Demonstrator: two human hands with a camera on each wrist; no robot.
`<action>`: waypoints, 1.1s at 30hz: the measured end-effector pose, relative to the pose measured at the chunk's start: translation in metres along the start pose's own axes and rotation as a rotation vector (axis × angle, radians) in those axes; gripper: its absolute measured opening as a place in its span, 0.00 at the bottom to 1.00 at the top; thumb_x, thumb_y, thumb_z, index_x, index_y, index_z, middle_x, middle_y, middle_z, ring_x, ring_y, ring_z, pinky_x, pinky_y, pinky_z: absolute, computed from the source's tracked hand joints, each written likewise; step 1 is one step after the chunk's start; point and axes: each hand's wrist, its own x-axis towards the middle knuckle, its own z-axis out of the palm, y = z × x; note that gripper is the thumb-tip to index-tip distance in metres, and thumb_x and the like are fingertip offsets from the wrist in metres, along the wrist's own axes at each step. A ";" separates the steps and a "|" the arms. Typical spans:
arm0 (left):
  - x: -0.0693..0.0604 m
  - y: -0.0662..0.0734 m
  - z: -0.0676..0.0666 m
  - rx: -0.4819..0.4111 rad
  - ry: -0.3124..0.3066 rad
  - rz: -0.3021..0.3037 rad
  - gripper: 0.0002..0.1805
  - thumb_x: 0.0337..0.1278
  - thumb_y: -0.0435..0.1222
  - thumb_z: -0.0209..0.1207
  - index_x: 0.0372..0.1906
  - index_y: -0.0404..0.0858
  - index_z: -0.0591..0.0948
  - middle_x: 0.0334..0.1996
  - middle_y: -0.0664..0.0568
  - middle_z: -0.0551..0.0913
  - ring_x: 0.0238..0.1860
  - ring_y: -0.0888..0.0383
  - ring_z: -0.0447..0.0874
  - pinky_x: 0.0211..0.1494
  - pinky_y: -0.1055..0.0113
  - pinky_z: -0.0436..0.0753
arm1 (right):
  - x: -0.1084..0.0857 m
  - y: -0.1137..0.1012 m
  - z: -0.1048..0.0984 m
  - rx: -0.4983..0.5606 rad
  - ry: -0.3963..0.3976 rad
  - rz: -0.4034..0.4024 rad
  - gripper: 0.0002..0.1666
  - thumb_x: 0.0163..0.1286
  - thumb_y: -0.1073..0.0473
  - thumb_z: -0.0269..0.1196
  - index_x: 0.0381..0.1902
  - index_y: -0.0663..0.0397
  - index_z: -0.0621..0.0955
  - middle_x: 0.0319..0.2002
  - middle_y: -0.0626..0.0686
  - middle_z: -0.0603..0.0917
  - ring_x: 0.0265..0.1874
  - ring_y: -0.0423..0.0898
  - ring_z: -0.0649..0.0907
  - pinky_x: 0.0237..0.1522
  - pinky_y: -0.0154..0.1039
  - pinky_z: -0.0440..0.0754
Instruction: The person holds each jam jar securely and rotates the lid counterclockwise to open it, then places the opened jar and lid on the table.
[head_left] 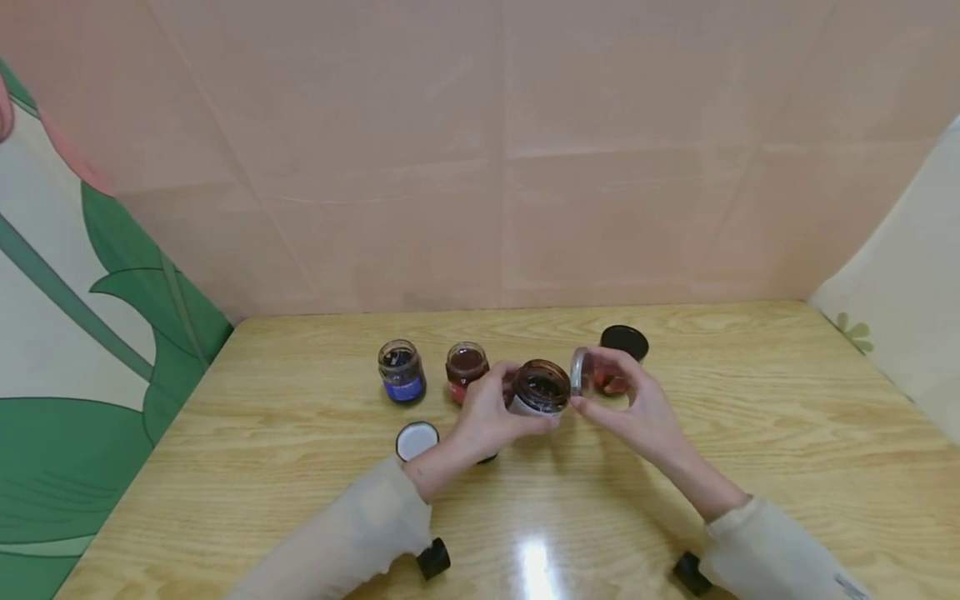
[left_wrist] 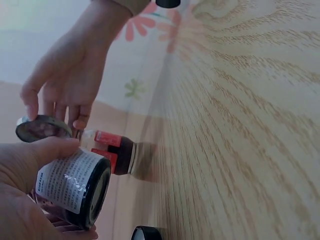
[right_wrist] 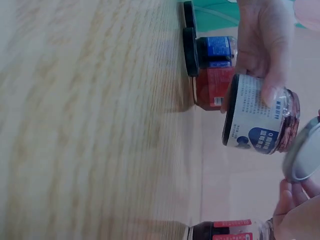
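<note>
My left hand [head_left: 487, 417] grips an uncovered glass jar [head_left: 542, 392] with dark contents, holding it above the table with its mouth tilted to the right. The jar's white printed label [right_wrist: 257, 112] shows in the right wrist view. Between thumb and fingers, my right hand [head_left: 637, 408] pinches a round lid [head_left: 577, 372] on edge, just right of the jar's mouth. In the right wrist view a small gap separates the lid [right_wrist: 304, 152] from the jar. Behind the left hand stands an uncovered red-labelled jar [head_left: 467, 360], partly hidden.
An uncovered blue-labelled jar [head_left: 403, 379] stands farther left. A black-capped jar [head_left: 624, 342] with red labels is partly behind the right hand. One lid [head_left: 417, 440] lies white side up on the wooden table [head_left: 300, 467]; another dark lid [head_left: 487, 458] is mostly hidden by the left wrist.
</note>
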 end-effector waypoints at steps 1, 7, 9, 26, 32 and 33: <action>0.000 0.000 0.001 -0.002 -0.003 -0.006 0.44 0.35 0.44 0.77 0.62 0.37 0.70 0.51 0.48 0.82 0.53 0.52 0.80 0.57 0.60 0.79 | 0.000 0.000 -0.001 0.015 -0.002 0.004 0.35 0.56 0.67 0.70 0.61 0.58 0.72 0.47 0.53 0.79 0.44 0.37 0.76 0.44 0.27 0.72; 0.003 0.001 0.004 -0.010 0.013 -0.011 0.46 0.38 0.42 0.76 0.65 0.35 0.68 0.54 0.43 0.80 0.58 0.49 0.77 0.63 0.55 0.74 | -0.002 0.003 -0.004 0.060 -0.027 -0.007 0.35 0.56 0.69 0.69 0.61 0.62 0.69 0.52 0.56 0.79 0.43 0.30 0.78 0.45 0.26 0.76; 0.004 0.001 0.004 -0.017 0.019 -0.005 0.46 0.38 0.40 0.76 0.65 0.35 0.67 0.55 0.42 0.80 0.58 0.48 0.76 0.64 0.55 0.73 | -0.003 0.004 -0.005 0.064 -0.040 -0.010 0.36 0.56 0.70 0.68 0.62 0.63 0.69 0.52 0.59 0.78 0.43 0.31 0.78 0.46 0.26 0.77; 0.012 -0.005 0.012 -0.055 -0.009 -0.013 0.42 0.49 0.38 0.70 0.67 0.32 0.63 0.57 0.40 0.77 0.62 0.46 0.73 0.68 0.52 0.67 | -0.007 0.005 -0.008 0.040 -0.192 0.229 0.42 0.53 0.71 0.69 0.65 0.71 0.64 0.55 0.69 0.73 0.51 0.62 0.80 0.44 0.35 0.82; 0.017 -0.008 0.017 -0.045 0.004 -0.049 0.39 0.50 0.39 0.70 0.65 0.32 0.65 0.55 0.41 0.79 0.60 0.48 0.75 0.65 0.54 0.71 | -0.011 0.006 -0.004 0.064 -0.256 0.263 0.44 0.50 0.73 0.69 0.63 0.77 0.62 0.57 0.73 0.71 0.54 0.66 0.78 0.44 0.34 0.82; 0.018 -0.008 0.017 -0.043 0.008 -0.050 0.39 0.50 0.39 0.70 0.65 0.32 0.65 0.54 0.41 0.79 0.59 0.48 0.75 0.65 0.54 0.71 | -0.011 0.006 -0.004 0.061 -0.263 0.266 0.44 0.50 0.73 0.69 0.63 0.77 0.62 0.57 0.73 0.71 0.54 0.66 0.78 0.43 0.34 0.82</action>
